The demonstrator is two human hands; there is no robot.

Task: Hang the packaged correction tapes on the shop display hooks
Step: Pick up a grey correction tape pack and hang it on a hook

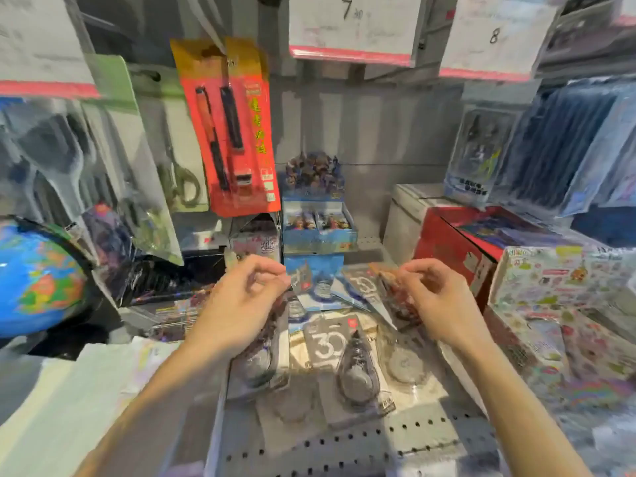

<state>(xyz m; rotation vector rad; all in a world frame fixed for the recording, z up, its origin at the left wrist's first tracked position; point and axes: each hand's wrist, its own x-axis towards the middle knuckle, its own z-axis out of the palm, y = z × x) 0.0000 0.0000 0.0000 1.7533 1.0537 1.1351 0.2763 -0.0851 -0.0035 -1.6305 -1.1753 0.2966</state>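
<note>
Several packaged correction tapes (339, 356) lie in a loose pile on the perforated metal shelf (344, 449) in front of me, grey cards printed "30" with clear blisters. My left hand (241, 304) hovers over the pile's left side, fingers curled and pinched, with a pack (258, 359) hanging under its palm. My right hand (437, 301) is at the pile's right side, fingertips pinched on the top edge of a reddish pack (395, 297). Whether the left hand truly grips its pack is unclear in the blur.
A red pen pack (234, 132) and scissors packs (179, 160) hang on hooks at the back left. A blue globe (38, 277) stands at the left. Blue card boxes (316, 225) stand behind the pile. A red box (454, 246) and sticker packs (564, 304) crowd the right.
</note>
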